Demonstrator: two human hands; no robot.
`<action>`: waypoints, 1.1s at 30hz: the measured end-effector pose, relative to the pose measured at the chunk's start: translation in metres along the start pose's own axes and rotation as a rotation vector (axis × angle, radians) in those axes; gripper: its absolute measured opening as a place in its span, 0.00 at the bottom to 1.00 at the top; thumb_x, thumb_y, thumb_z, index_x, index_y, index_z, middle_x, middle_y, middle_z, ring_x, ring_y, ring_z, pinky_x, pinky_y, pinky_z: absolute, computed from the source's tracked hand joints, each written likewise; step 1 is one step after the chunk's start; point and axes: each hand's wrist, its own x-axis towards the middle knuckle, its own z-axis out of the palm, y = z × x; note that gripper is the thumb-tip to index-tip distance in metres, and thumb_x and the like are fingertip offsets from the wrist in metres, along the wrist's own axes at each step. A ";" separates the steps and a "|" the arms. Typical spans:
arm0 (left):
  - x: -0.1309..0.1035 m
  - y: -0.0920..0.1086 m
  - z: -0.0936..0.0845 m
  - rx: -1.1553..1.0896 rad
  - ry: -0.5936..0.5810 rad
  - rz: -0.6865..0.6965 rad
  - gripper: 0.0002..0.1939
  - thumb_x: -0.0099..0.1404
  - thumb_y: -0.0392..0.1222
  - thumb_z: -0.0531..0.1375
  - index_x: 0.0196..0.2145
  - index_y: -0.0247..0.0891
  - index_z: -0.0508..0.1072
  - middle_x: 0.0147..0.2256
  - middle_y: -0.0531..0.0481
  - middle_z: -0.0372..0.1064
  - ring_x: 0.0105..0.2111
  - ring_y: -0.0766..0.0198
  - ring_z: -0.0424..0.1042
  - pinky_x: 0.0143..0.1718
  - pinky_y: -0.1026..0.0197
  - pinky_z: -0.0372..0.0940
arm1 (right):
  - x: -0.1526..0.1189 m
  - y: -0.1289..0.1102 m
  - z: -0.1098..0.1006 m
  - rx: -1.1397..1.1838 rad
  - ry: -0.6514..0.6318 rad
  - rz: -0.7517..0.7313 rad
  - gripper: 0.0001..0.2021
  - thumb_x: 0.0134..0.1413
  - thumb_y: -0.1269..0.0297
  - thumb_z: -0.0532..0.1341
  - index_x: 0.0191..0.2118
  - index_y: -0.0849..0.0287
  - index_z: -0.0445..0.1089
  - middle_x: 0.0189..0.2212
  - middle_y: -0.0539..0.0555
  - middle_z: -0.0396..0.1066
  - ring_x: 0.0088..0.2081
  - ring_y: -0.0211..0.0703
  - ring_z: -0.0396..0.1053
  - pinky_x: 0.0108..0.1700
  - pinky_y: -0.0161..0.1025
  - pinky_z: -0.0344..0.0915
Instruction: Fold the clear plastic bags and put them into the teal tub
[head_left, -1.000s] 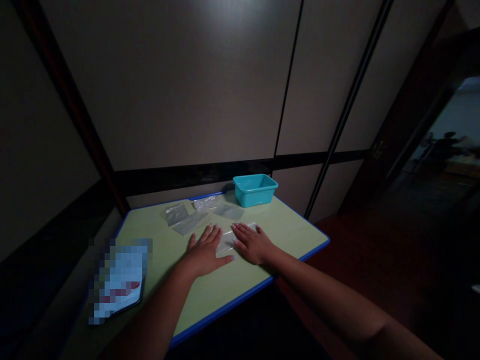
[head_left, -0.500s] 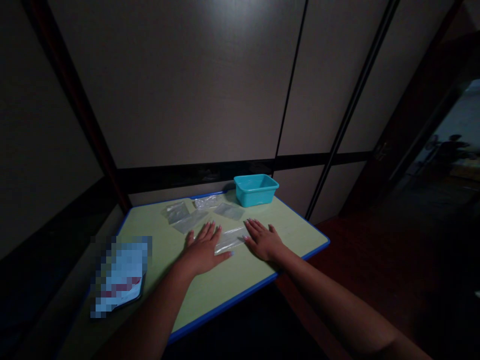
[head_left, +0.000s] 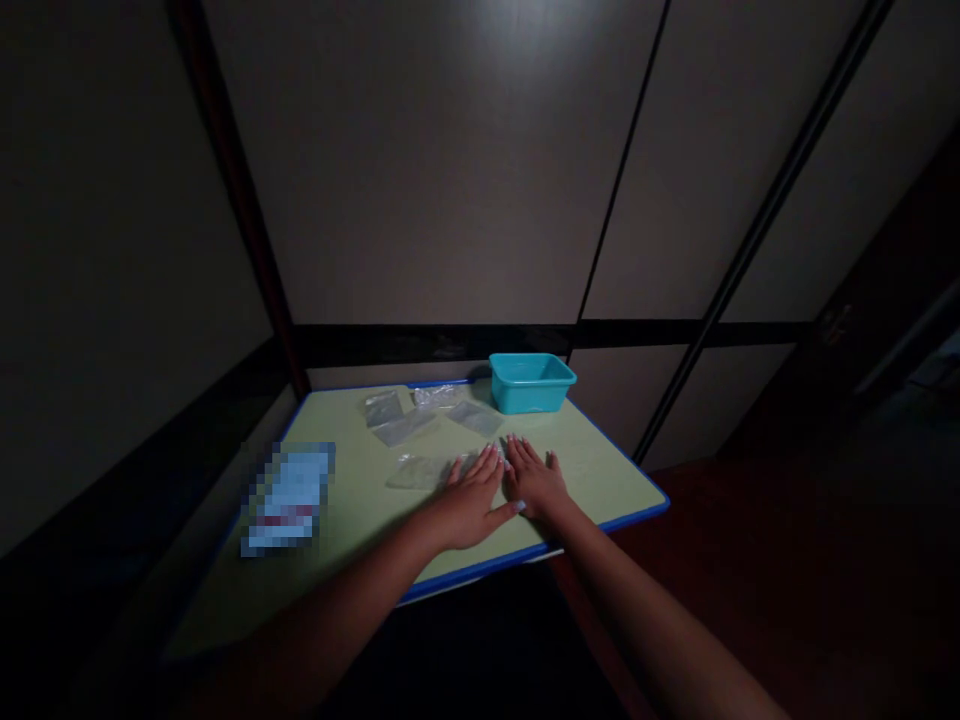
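A clear plastic bag [head_left: 420, 471] lies flat on the pale green table [head_left: 360, 500], near its front middle. My left hand [head_left: 474, 500] rests palm down on the right part of this bag, fingers stretched out and thumb apart. Close beside it, my right hand [head_left: 538, 485] lies flat with its fingers extended, at the bag's right end. The fingers of both hands almost meet, and they hide that end of the bag. Neither hand grips anything.
Several more clear bags lie farther back, among them a crinkled bag [head_left: 439, 397] and a flat bag [head_left: 475, 418]. A turquoise plastic basin [head_left: 531, 388] stands at the back right. On the left is a blurred-out, light-coloured flat object [head_left: 289, 498]. Panelled wardrobe doors [head_left: 450, 200] rise behind the table.
My left hand has slid right across the bag toward my right hand, uncovering the bag's left part. My right hand stays flat at the right end. The camera view has turned somewhat left.
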 end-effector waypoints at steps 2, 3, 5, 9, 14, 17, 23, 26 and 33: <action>0.006 0.016 0.002 -0.062 -0.002 -0.026 0.39 0.64 0.63 0.33 0.64 0.33 0.37 0.64 0.43 0.25 0.63 0.57 0.27 0.60 0.43 0.32 | 0.001 0.002 0.000 -0.046 -0.027 -0.027 0.29 0.60 0.58 0.37 0.65 0.59 0.33 0.65 0.55 0.29 0.65 0.47 0.28 0.57 0.62 0.36; 0.011 0.023 0.003 -0.089 0.005 -0.047 0.39 0.64 0.63 0.33 0.64 0.32 0.35 0.64 0.43 0.24 0.63 0.57 0.26 0.60 0.43 0.32 | 0.001 0.002 0.000 -0.061 -0.042 -0.041 0.30 0.59 0.58 0.39 0.65 0.59 0.34 0.65 0.55 0.28 0.65 0.48 0.28 0.57 0.63 0.37; 0.023 0.034 0.009 -0.160 0.028 -0.130 0.39 0.65 0.61 0.32 0.64 0.31 0.33 0.64 0.44 0.23 0.63 0.56 0.27 0.60 0.45 0.35 | 0.002 0.004 0.001 -0.078 -0.057 -0.062 0.30 0.58 0.58 0.42 0.65 0.56 0.35 0.65 0.54 0.28 0.64 0.50 0.27 0.56 0.64 0.39; 0.048 0.043 0.025 -0.257 0.144 -0.247 0.39 0.65 0.60 0.31 0.63 0.27 0.33 0.64 0.42 0.25 0.63 0.55 0.31 0.60 0.49 0.39 | 0.003 0.007 0.004 -0.120 -0.051 -0.069 0.29 0.58 0.62 0.42 0.65 0.55 0.36 0.65 0.53 0.29 0.64 0.50 0.26 0.57 0.64 0.39; 0.053 0.038 0.037 -0.212 0.216 -0.284 0.38 0.65 0.59 0.30 0.63 0.27 0.36 0.64 0.41 0.31 0.63 0.58 0.34 0.61 0.56 0.39 | 0.000 0.007 0.002 -0.116 -0.030 -0.088 0.29 0.58 0.61 0.43 0.65 0.55 0.36 0.65 0.52 0.28 0.65 0.48 0.28 0.57 0.63 0.40; 0.045 0.034 0.036 -0.142 0.167 -0.355 0.40 0.64 0.61 0.27 0.63 0.28 0.40 0.64 0.41 0.37 0.63 0.58 0.37 0.61 0.55 0.39 | -0.002 0.006 0.000 -0.065 -0.012 -0.091 0.31 0.58 0.57 0.43 0.65 0.57 0.35 0.65 0.53 0.27 0.65 0.48 0.29 0.56 0.64 0.41; 0.027 0.023 0.033 -0.064 0.124 -0.378 0.41 0.63 0.62 0.27 0.62 0.31 0.47 0.64 0.44 0.37 0.63 0.58 0.35 0.60 0.51 0.38 | 0.000 0.001 -0.002 0.020 -0.021 -0.022 0.29 0.60 0.58 0.35 0.65 0.60 0.32 0.65 0.53 0.28 0.65 0.44 0.29 0.57 0.62 0.37; 0.019 0.015 0.033 -0.003 0.124 -0.391 0.40 0.64 0.62 0.28 0.62 0.31 0.46 0.64 0.44 0.36 0.63 0.59 0.35 0.60 0.52 0.38 | -0.001 -0.001 -0.004 0.034 -0.036 -0.005 0.29 0.60 0.59 0.34 0.65 0.60 0.32 0.65 0.52 0.28 0.65 0.43 0.28 0.57 0.62 0.36; -0.002 -0.002 0.028 0.052 0.138 -0.455 0.39 0.65 0.60 0.29 0.62 0.30 0.47 0.63 0.43 0.38 0.63 0.59 0.37 0.60 0.53 0.40 | -0.002 -0.003 -0.006 0.044 -0.034 0.018 0.28 0.60 0.59 0.33 0.65 0.59 0.32 0.65 0.53 0.29 0.64 0.44 0.29 0.58 0.61 0.35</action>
